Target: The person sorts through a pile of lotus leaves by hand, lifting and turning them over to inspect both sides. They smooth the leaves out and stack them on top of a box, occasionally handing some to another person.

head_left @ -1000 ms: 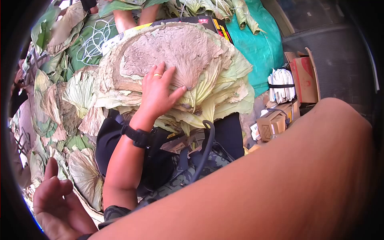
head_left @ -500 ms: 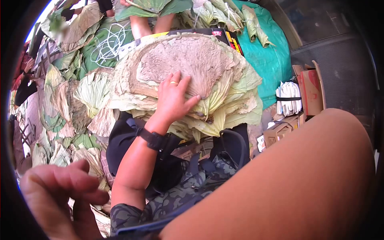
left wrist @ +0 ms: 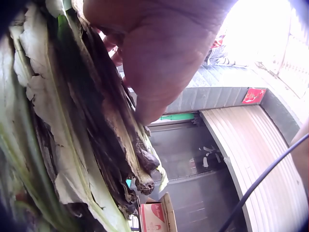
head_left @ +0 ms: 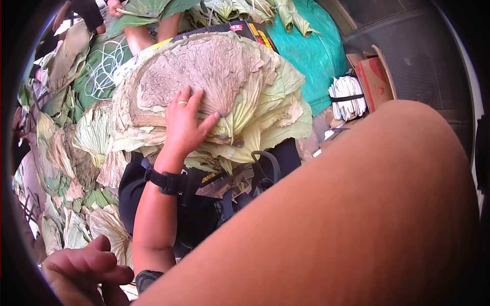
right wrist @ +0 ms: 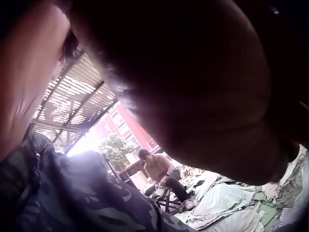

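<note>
A thick stack of folded, dried leaves (head_left: 204,66) fills the middle of the head view, brownish on top and yellow-green along its lower edge. My left hand (head_left: 186,122) rests on its top with the fingers spread and the thumb out to the side. In the left wrist view, the left hand (left wrist: 154,53) lies against the layered leaf edges (left wrist: 63,125). Raised close to the camera at the lower left, my right hand (head_left: 89,270) has loosely bent fingers and nothing visible in it. The right wrist view shows that hand (right wrist: 188,92) dark and very near.
Loose leaves (head_left: 94,132) cover the ground at left, with white string (head_left: 107,71) above. A teal sheet (head_left: 311,56), a banded white bundle (head_left: 348,97) and a red-brown carton (head_left: 375,81) stand right. Another person's hand (head_left: 115,7) holds a green leaf. A seated person (right wrist: 161,174) is beyond.
The head view has shifted about. My right hand's raised finger has bent and the hand has turned. My left hand stays on the same part of the stack.
</note>
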Motion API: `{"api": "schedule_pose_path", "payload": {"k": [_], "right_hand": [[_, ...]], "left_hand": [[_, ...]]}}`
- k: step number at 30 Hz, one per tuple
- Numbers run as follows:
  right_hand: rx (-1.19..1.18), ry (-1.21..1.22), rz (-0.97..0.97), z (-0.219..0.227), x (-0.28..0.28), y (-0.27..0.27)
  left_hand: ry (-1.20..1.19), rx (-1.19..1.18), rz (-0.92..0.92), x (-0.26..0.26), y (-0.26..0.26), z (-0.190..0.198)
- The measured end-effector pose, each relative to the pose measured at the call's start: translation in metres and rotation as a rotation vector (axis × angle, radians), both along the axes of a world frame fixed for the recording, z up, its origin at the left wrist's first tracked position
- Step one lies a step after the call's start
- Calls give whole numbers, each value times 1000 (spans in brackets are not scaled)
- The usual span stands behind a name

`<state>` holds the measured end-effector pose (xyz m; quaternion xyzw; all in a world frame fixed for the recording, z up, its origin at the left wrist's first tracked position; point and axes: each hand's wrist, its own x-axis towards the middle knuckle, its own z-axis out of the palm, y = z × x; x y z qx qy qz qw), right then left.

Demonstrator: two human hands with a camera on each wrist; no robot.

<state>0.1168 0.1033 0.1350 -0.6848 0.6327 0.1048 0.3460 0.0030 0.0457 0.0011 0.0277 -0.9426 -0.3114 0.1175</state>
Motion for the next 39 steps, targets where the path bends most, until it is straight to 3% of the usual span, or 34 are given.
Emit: {"api": "schedule_pose_path", "payload": {"k": [1,2,3,4,6,7,15,20,27,29,30,32,34,35,37,39], "right_hand": [[2,0,15,0,-1,0],[0,-7,22,0,0,0],[-2,-11,31,-1,1,-1],[-5,-15,41,-1,1,-2],[-13,-43,57,-2,5,-5],[-29,-70,66,0,11,-11],[4,-174,61,4,34,-8],[0,-163,60,5,23,-11],[-43,-71,172,14,-13,-27],[-535,-230,-53,-6,-87,-2],[-534,-225,-27,-4,-113,0],[-363,121,-288,-1,-158,-1],[-465,9,-509,-34,-193,8],[-540,37,-583,-47,-203,15],[-640,69,-635,-72,-220,24],[-829,130,-728,-95,-234,31]], "left_hand": [[48,-136,-85,-9,-7,-18],[-2,88,-33,-7,-7,-33],[-49,312,20,-6,-1,-21],[-47,307,25,-9,1,-20],[19,-5,39,-5,2,-18],[-3,-23,43,-4,3,-13],[-18,17,21,-2,2,-1],[22,4,15,-5,1,-14],[-65,9,3,-1,1,5],[-129,55,6,1,1,10],[-155,62,16,1,1,12],[-48,61,62,4,-3,17],[-343,350,-204,-7,-13,15],[-342,346,-193,-6,-11,14],[-205,60,-12,-2,-1,16],[-157,52,40,-4,-1,12]]}}
